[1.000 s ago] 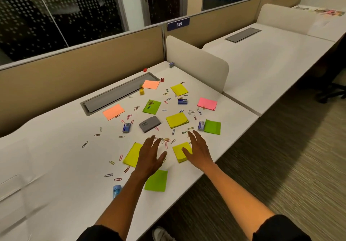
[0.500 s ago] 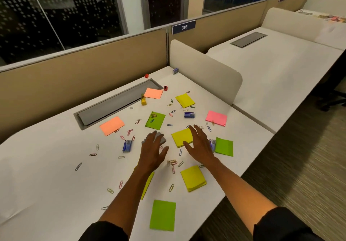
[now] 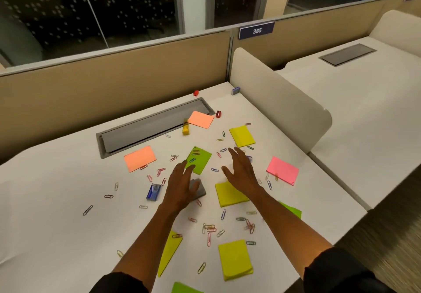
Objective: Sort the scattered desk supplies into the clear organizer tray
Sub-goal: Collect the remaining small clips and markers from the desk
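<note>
- Both hands are held low over the white counter (image 3: 57,213), palms down, among scattered supplies; no clear organizer tray is seen anywhere in this view, so where the supplies must end up cannot be told.
- The left hand (image 3: 180,185) is spread wide with straight fingers and is laid over a grey box (image 3: 198,190); whether the palm actually presses on the box cannot be told, and nothing is gripped.
- The right hand (image 3: 241,172) is likewise flat and open, fingers fanned, just right of the grey box and over the far edge of a yellow note pad (image 3: 230,194); nothing is held.
- The flat, spread posture is judged to suit sweeping or gathering, since the paper clips (image 3: 208,229) are small, thin and strewn all round the grey box, and would be slow to pinch one by one.
- A green note pad (image 3: 200,159) lies just beyond the grey box, with a few clips resting on it; these would have to be shaken off or picked first.
- A blue staple box (image 3: 153,192) lies just left of the grey box; orange note pads (image 3: 139,158) lie farther left and beyond, near the grey cable hatch (image 3: 145,131).
- A pink note pad (image 3: 282,170) lies well to the right of the grey box; more yellow and green pads lie nearer the person.
- The sorting is judged to be at its start: every supply seen lies loose on the counter.
</note>
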The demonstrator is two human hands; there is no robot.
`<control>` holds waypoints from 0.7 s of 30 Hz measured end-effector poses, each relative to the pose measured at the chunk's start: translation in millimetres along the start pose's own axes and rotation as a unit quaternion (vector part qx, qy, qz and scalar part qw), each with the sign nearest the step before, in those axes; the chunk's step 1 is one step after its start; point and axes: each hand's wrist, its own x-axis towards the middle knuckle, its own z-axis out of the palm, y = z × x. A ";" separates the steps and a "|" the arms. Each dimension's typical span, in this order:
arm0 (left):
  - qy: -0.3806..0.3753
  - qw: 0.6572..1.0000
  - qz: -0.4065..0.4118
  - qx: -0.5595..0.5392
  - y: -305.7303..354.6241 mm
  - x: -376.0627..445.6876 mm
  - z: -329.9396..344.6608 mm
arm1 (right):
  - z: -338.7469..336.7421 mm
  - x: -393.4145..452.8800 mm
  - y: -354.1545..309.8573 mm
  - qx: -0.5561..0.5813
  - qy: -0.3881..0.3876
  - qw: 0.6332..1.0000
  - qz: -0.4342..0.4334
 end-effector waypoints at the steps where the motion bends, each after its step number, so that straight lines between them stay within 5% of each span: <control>1: 0.001 1.000 -0.006 0.003 0.9 7.7 0.9 | -1.1 12.4 2.7 0.002 -0.005 1.000 -0.007; 21: 0.039 0.998 -0.047 0.018 34.4 184.1 27.4 | 17.5 224.3 62.3 0.033 -0.075 0.996 -0.017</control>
